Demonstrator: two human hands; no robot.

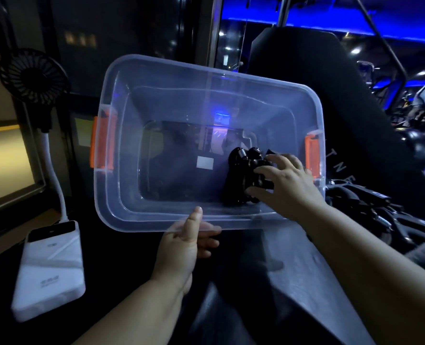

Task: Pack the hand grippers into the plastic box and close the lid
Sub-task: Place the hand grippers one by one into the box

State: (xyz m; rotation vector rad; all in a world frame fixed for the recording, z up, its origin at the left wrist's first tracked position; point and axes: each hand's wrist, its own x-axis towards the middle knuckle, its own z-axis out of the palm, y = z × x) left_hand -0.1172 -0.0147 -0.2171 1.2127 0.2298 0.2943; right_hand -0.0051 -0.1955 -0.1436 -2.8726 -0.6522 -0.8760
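Forearms [136, 305] rise from the bottom edge. Lower left: white power bank [48, 270], with a black fan [33, 75] above it. Centre: left hand [181, 247] pinches the near rim of the clear box [118, 195], thumb on top, fingers curled beneath. Box open, tilted toward the camera, an orange latch [101, 143] at each end. Right of centre, inside the box: black grippers [241, 175] against the right end, right hand [286, 185] clasping them, fingers spread and bent. Far right: dark gear [360, 202], unclear.

Your open box [181, 70] has free floor left and middle; the hand grippers [236, 165] crowd its right end.
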